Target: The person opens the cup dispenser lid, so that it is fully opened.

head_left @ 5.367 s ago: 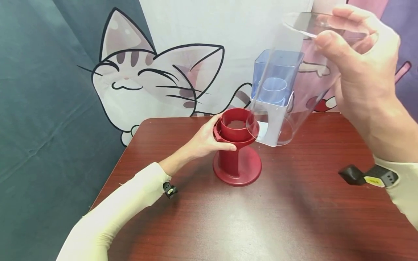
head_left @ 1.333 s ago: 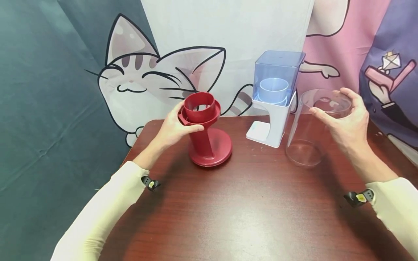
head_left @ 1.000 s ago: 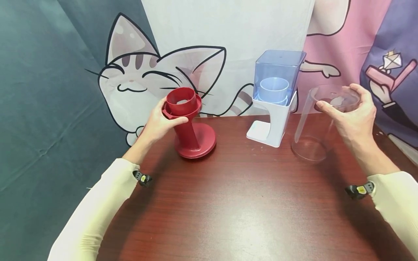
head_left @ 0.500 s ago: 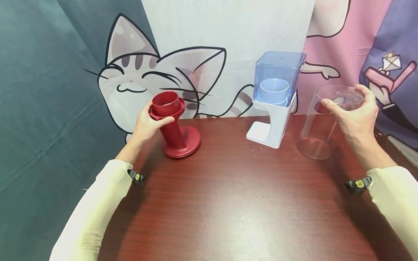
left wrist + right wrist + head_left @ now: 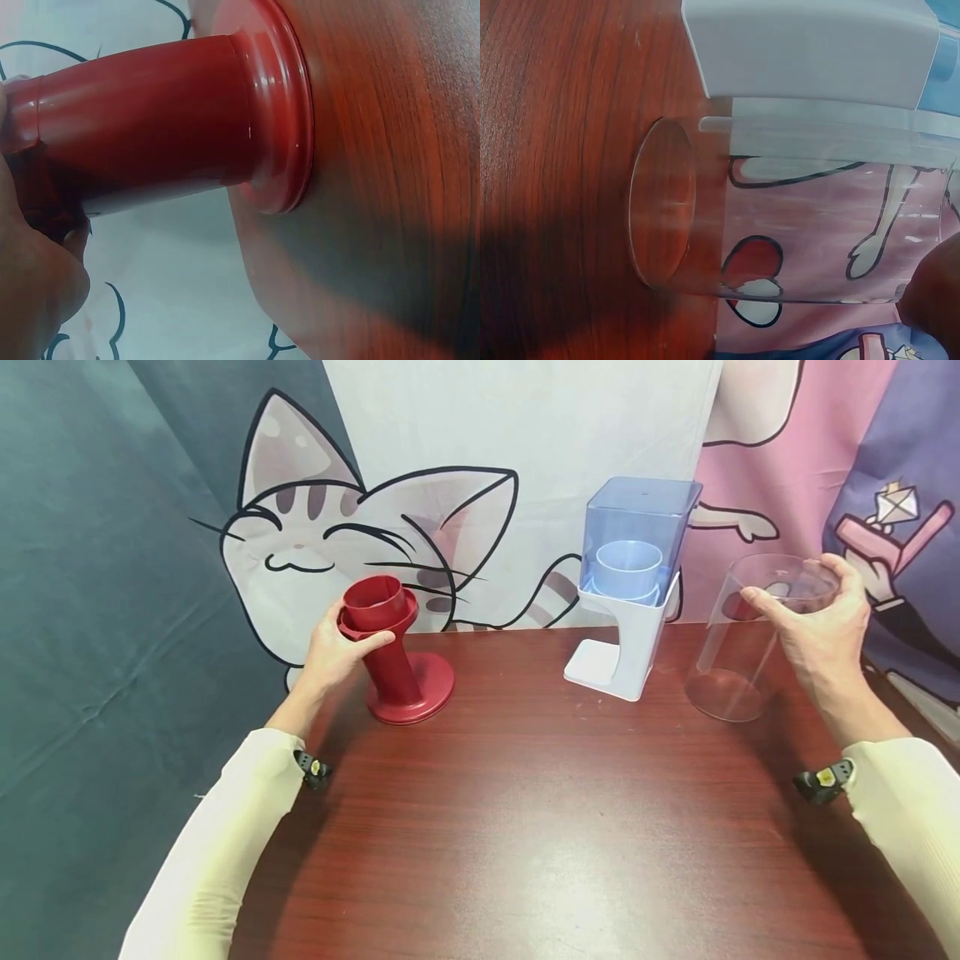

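Red stand (image 5: 393,672), far left: we see the left hand (image 5: 332,652), fingers clamped round its top, and the right hand (image 5: 825,625) gripping the clear cylinder (image 5: 738,639) by its rim, far right; between, a blue-and-white dispenser (image 5: 637,639) on the table (image 5: 525,793).

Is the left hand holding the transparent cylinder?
No, the right hand grips the transparent cylinder, while the left hand holds the red pedestal stand.

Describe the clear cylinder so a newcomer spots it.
On the table, find the white-and-blue dispenser. Right of it in the head view, the right hand grips the cylinder near its rim. Unlike the dispenser and red stand, it is colourless and see-through.
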